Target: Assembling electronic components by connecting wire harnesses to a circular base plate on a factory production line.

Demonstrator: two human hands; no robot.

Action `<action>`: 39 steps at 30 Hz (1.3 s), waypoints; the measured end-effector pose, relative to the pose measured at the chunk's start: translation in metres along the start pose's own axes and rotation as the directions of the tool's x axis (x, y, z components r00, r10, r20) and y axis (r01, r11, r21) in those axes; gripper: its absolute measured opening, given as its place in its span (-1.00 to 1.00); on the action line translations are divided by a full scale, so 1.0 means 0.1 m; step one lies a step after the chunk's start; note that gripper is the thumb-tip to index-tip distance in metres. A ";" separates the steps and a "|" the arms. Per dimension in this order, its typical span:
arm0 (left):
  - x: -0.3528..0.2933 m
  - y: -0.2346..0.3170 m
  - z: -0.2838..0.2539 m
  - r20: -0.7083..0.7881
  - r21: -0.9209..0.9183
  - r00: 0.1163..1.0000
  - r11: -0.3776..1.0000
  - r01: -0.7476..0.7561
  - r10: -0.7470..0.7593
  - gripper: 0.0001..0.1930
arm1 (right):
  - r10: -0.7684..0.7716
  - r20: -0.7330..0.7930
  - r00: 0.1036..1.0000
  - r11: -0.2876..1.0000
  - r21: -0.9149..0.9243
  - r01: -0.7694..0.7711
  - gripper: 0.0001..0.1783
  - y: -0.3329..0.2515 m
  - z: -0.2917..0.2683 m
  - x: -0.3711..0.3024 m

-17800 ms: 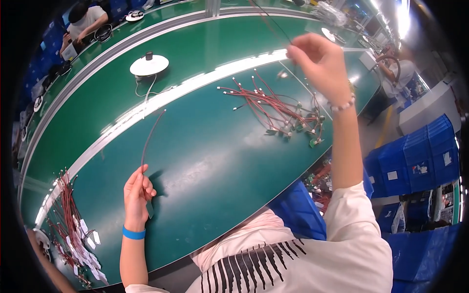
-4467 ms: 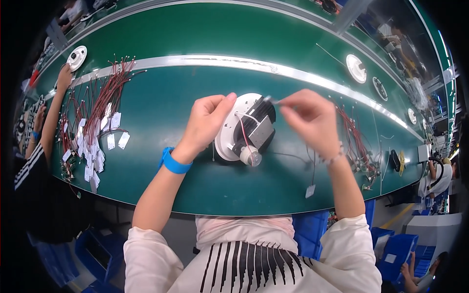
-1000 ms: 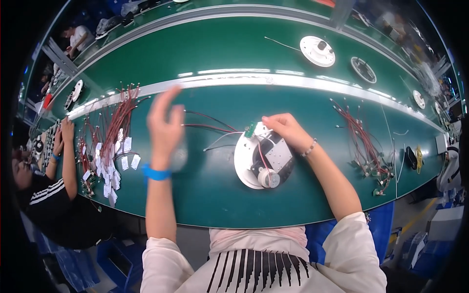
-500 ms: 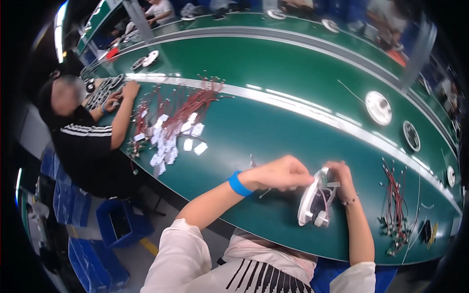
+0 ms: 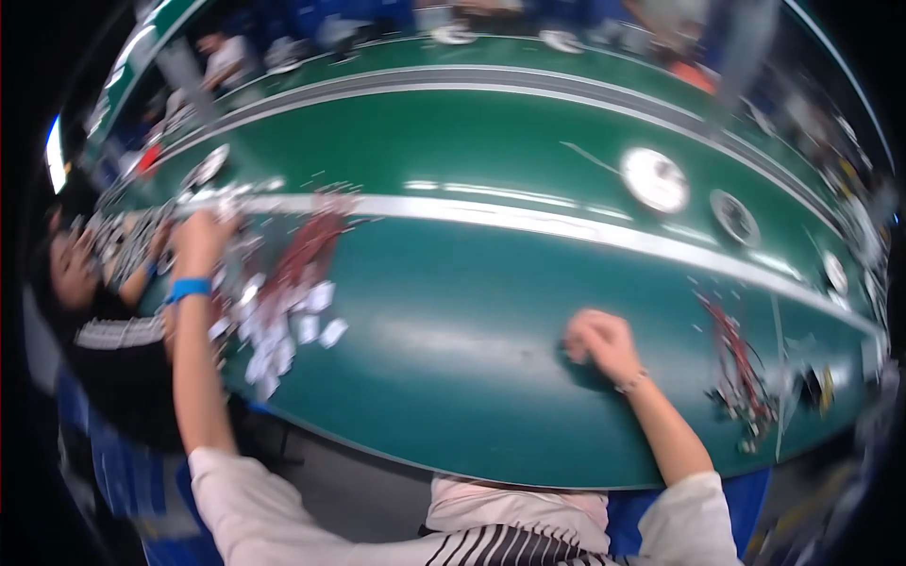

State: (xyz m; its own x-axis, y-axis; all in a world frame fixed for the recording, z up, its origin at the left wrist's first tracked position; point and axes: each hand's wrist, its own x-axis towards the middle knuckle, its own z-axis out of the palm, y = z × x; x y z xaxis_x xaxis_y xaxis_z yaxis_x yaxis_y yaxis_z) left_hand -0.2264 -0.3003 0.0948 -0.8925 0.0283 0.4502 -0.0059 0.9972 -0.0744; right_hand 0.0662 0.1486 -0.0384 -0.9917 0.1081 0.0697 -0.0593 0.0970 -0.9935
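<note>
My left arm, with a blue wristband, stretches to the far left. The left hand [image 5: 200,243] is smeared by motion beside the white belt edge, near a blurred whitish thing [image 5: 229,201]; whether it grips this cannot be told. Just below lie a bundle of red-brown wires [image 5: 307,245] and several white tags [image 5: 274,344]. My right hand [image 5: 604,341], a beaded bracelet on its wrist, is curled closed over the green table [image 5: 453,396], right of the middle, with nothing showing in it. The white round part held earlier cannot be clearly made out.
Left of me a co-worker in black [image 5: 113,349] sits close to my left arm. White round parts [image 5: 655,179] and a ring [image 5: 734,219] lie on the green belt [image 5: 396,141]. Another wire bundle [image 5: 741,363] lies at the right, beside a black-and-yellow item [image 5: 817,389].
My left hand has swung from the middle to the far left. My right hand has let go of the white round part and curled over the table. The view has shifted.
</note>
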 end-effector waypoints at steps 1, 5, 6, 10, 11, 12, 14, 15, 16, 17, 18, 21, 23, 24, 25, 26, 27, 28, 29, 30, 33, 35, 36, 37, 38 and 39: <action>0.10 -0.17 0.28 -0.116 0.087 0.990 0.994 -0.072 0.081 -0.61 | 0.031 -0.020 0.999 1.000 0.006 -0.031 -0.83 -0.04 -0.01 -0.01; 0.22 -0.93 0.99 0.009 0.303 0.995 0.948 -0.097 0.099 -0.71 | -0.040 -0.078 0.996 0.996 -0.078 0.034 -0.90 -0.11 -0.09 0.10; 0.23 -0.92 1.09 0.002 0.282 0.992 0.951 -0.125 0.129 -0.71 | -0.142 -0.111 0.984 0.965 -0.235 0.113 -0.92 -0.07 -0.21 0.19; 0.23 -0.87 1.46 -0.104 0.232 0.953 0.938 -0.257 0.286 -0.88 | -0.542 -0.096 0.835 0.306 -0.948 0.089 -0.89 -0.21 -0.93 0.80; 0.27 -0.83 1.51 -0.110 0.253 0.928 0.913 -0.320 0.355 -0.88 | -0.537 -0.097 0.838 0.188 -0.982 0.007 -0.88 -0.21 -1.11 0.98; 0.30 -0.78 1.57 -0.120 0.271 0.897 0.884 -0.382 0.424 -0.89 | -0.532 -0.102 0.840 0.062 -0.995 -0.081 -0.86 -0.18 -1.26 1.14; 0.38 -0.99 1.79 -0.079 0.326 0.948 0.906 -0.269 0.310 -0.82 | -0.417 -0.149 0.897 -0.108 -0.971 -0.211 -0.85 -0.05 -1.33 1.47; 0.30 -0.60 1.62 -0.025 0.381 0.912 0.847 -0.370 0.410 -0.84 | -0.334 -0.198 0.922 -0.177 -0.947 -0.267 -0.86 0.05 -1.47 1.47; 0.28 -0.52 1.51 0.060 0.426 0.956 0.858 -0.285 0.288 -0.86 | -0.339 -0.255 0.905 -0.123 -0.942 -0.311 -0.85 0.16 -1.48 1.57; 0.16 -0.10 1.20 0.129 0.395 0.976 0.893 -0.214 0.177 -0.86 | -0.408 -0.286 0.867 -0.095 -0.931 -0.352 -0.84 0.27 -1.55 1.61; 0.09 -0.03 1.09 0.065 0.412 0.980 0.889 -0.197 0.188 -0.83 | -0.414 -0.270 0.869 -0.115 -0.932 -0.344 -0.85 0.24 -1.45 1.65; -0.06 0.36 0.96 -0.152 0.255 0.894 0.891 -0.377 0.422 -0.75 | -0.436 -0.199 0.878 -0.080 -0.963 -0.258 -0.89 0.13 -1.39 1.60; -0.21 0.91 0.75 -0.296 0.020 0.781 0.821 -0.570 0.550 -0.73 | -0.461 -0.190 0.867 0.013 -0.978 -0.207 -0.87 0.09 -1.30 1.56; -0.50 1.40 0.36 -0.338 -0.114 0.746 0.762 -0.637 0.574 -0.73 | -0.484 -0.174 0.858 0.103 -0.985 -0.141 -0.85 0.07 -1.22 1.53; -0.70 1.69 0.11 -0.364 -0.197 0.701 0.685 -0.702 0.613 -0.72 | -0.587 -0.134 0.798 0.186 -0.982 -0.027 -0.79 0.06 -1.13 1.52; -0.89 1.93 -0.05 -0.384 -0.280 0.661 0.601 -0.749 0.645 -0.72 | -0.645 -0.104 0.757 0.309 -0.942 0.134 -0.77 -0.06 -0.97 1.41; -1.07 2.15 -0.19 -0.351 -0.432 0.668 0.519 -0.737 0.656 -0.73 | -0.697 -0.094 0.711 0.416 -0.861 0.293 -0.75 -0.28 -0.80 1.22; -1.22 2.38 -0.33 -0.321 -0.571 0.672 0.430 -0.700 0.667 -0.74 | -0.691 -0.132 0.711 0.509 -0.787 0.349 -0.69 -0.47 -0.71 1.02; -1.34 2.58 -0.39 -0.341 -0.637 0.631 0.323 -0.700 0.697 -0.76 | -0.615 -0.192 0.765 0.682 -0.617 0.393 -0.66 -0.66 -0.62 0.77; -1.40 2.72 -0.40 -0.275 -0.743 0.601 0.231 -0.628 0.750 -0.74 | -0.524 -0.217 0.824 0.817 -0.402 0.413 -0.63 -0.74 -0.53 0.56; -1.57 2.92 -0.12 0.068 -0.998 0.554 0.061 0.031 0.830 -0.56 | -0.332 -0.160 0.929 0.936 0.067 0.346 -0.69 -0.71 -0.33 0.04; -1.80 2.96 -0.11 0.154 -0.861 0.488 -0.125 0.493 0.859 -0.45 | -0.250 -0.192 0.949 0.934 0.210 0.288 -0.67 -0.55 -0.28 -0.21; -1.94 3.03 -0.19 0.204 -0.732 0.472 -0.187 0.655 0.858 -0.41 | -0.165 -0.208 0.964 0.942 0.255 0.216 -0.66 -0.47 -0.28 -0.33; -2.04 3.07 -0.21 0.216 -0.768 0.492 -0.165 0.619 0.843 -0.40 | -0.100 -0.220 0.970 0.935 0.313 0.167 -0.65 -0.39 -0.32 -0.43; -2.12 3.12 -0.18 0.222 -0.803 0.509 -0.140 0.580 0.831 -0.39 | -0.065 -0.230 0.971 0.924 0.354 0.145 -0.66 -0.27 -0.35 -0.48; -2.18 3.13 -0.17 0.250 -0.826 0.495 -0.083 0.558 0.832 -0.35 | -0.035 -0.214 0.976 0.917 0.382 0.117 -0.66 -0.24 -0.36 -0.53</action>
State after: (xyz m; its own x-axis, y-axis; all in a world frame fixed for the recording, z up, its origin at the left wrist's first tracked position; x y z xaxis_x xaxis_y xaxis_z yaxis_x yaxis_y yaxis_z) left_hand -0.0260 0.0066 -0.0120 -0.5594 0.8266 -0.0619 -0.1250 -0.0103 0.9921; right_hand 0.1241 0.1765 -0.0150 -0.9417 0.3136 0.1222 -0.2136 -0.2762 -0.9371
